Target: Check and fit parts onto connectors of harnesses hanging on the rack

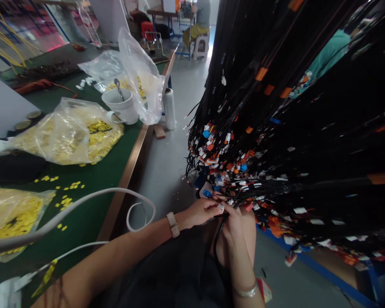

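Note:
My left hand [197, 212], with a pale watch strap on its wrist, is closed in a pinch on a small white connector [220, 208]. Right beside it, my right hand [233, 222] has its fingers wrapped round a black cable [218, 235] whose free part curves down over my lap. A blue connector [207, 193] on thin wires lies just beyond my fingertips. Above and to the right hangs a dense mass of black wire harnesses [244, 107], their ends carrying white, orange and blue connectors. The fingers partly hide the wire at the white connector.
A green worktable [99, 175] on the left carries bags of small yellow parts [73, 132], loose yellow pieces and a white mug [120, 107] with a spoon. A thick white hose [93, 199] loops past the table edge. A blue rack frame [321, 269] stands under the harnesses.

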The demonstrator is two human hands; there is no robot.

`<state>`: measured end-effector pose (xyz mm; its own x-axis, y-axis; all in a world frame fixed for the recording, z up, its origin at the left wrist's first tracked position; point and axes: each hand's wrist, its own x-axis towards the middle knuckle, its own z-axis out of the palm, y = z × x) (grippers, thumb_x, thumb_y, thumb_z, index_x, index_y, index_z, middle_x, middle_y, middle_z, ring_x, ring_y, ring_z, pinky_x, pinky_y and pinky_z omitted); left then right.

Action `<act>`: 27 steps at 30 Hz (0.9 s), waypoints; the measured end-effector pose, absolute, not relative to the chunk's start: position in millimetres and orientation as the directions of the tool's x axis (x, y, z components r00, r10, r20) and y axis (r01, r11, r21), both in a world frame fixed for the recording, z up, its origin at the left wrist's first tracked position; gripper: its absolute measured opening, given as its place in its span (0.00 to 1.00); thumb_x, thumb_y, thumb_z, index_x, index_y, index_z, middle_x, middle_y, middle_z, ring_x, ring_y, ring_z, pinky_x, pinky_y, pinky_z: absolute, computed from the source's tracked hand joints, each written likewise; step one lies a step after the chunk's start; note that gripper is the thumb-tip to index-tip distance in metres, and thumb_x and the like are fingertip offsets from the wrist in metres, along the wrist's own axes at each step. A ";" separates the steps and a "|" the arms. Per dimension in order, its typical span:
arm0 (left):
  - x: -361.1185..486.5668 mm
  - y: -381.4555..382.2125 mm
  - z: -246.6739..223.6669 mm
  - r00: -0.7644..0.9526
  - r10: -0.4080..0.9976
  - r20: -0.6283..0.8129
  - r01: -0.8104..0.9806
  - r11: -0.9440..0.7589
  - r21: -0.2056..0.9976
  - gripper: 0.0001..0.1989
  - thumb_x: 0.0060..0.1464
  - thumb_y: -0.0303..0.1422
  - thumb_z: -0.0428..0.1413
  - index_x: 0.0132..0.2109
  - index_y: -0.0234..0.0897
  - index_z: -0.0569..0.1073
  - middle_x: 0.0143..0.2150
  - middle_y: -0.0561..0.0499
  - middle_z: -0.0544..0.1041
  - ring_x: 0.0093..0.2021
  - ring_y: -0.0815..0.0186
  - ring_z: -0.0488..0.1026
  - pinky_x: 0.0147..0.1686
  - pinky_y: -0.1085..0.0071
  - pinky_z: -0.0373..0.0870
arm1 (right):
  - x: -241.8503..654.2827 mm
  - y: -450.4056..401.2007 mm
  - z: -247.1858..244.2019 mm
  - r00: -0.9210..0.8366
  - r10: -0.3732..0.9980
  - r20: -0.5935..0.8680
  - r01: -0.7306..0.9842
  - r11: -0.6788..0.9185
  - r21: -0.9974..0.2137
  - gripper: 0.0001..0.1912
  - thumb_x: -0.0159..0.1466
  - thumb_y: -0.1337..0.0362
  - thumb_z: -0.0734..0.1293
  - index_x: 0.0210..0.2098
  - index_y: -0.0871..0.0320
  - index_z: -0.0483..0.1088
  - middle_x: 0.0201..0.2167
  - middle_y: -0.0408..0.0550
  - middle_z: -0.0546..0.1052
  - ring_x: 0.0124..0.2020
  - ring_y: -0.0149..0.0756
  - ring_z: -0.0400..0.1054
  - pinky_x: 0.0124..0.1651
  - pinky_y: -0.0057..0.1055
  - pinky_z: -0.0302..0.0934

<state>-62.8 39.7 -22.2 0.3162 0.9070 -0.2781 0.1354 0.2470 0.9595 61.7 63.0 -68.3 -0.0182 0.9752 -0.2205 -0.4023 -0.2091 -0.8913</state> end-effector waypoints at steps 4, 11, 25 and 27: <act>-71.4 46.6 -19.2 0.456 0.851 -0.260 0.118 0.232 0.965 0.13 0.53 0.38 0.53 0.34 0.30 0.74 0.26 0.54 0.67 0.27 0.72 0.59 0.29 0.75 0.55 | 60.9 61.0 -64.0 -0.050 0.971 -0.233 -0.398 -0.233 -0.887 0.11 0.47 0.68 0.68 0.31 0.52 0.72 0.31 0.42 0.78 0.38 0.41 0.72 0.45 0.38 0.65; -93.3 62.9 -4.9 0.129 0.933 -0.335 0.071 0.329 0.942 0.23 0.49 0.50 0.53 0.27 0.31 0.72 0.18 0.57 0.58 0.21 0.74 0.53 0.21 0.76 0.48 | 58.4 58.1 -56.8 0.001 0.959 -0.284 -0.336 -0.267 -0.903 0.13 0.44 0.69 0.68 0.32 0.54 0.72 0.28 0.43 0.78 0.32 0.40 0.71 0.40 0.37 0.66; -129.0 82.7 -19.1 -0.066 0.838 -0.542 -0.215 0.518 0.828 0.31 0.51 0.56 0.47 0.43 0.30 0.72 0.19 0.60 0.49 0.17 0.76 0.45 0.18 0.75 0.39 | 63.7 49.9 -50.1 -0.332 0.903 -0.274 -0.247 -0.364 -0.898 0.04 0.46 0.67 0.65 0.16 0.55 0.69 0.16 0.43 0.72 0.26 0.38 0.69 0.34 0.35 0.65; -129.8 83.7 -21.4 -0.087 0.834 -0.544 -0.159 0.528 0.834 0.34 0.51 0.58 0.45 0.45 0.30 0.73 0.19 0.60 0.50 0.17 0.75 0.46 0.18 0.75 0.40 | 65.3 47.6 -49.9 -0.353 0.896 -0.271 -0.232 -0.364 -0.902 0.07 0.45 0.66 0.66 0.13 0.55 0.68 0.14 0.44 0.71 0.25 0.39 0.69 0.34 0.35 0.65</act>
<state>-129.8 83.7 -21.4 -0.0870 0.8344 -0.5442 -0.1595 0.5276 0.8344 65.3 47.6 -49.9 -0.3528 0.8956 -0.2709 -0.2324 -0.3643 -0.9018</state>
